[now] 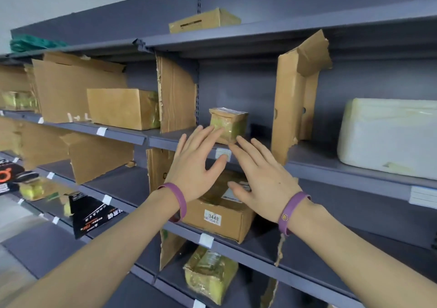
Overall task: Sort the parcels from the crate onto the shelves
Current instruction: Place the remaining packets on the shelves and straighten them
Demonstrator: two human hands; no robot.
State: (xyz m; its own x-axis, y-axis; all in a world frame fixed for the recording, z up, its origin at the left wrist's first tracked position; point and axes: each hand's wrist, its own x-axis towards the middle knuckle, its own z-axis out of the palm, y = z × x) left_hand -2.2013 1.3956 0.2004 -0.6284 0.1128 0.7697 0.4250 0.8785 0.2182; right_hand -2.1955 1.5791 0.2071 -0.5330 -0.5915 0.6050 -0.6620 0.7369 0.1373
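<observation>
Torn cardboard dividers stand upright on a grey metal shelf (165, 139), one (176, 94) on the left and one (295, 99) on the right, fencing off a bay. The small parcel (229, 124) sits alone in that bay, near the front edge. Beyond the right divider lies a white foam box (387, 137). On the level below is a brown carton (220, 217) labelled 0448, partly hidden behind both wrists.

The small parcel is a squat cardboard block wrapped in shiny yellowish tape, with a white label on top.

The left hand (196, 163) is spread flat, fingertips against the parcel's front face. The right hand (262, 180) is spread too, holding nothing, its forefinger just at the parcel's lower corner. Both wrists wear purple bands.
</observation>
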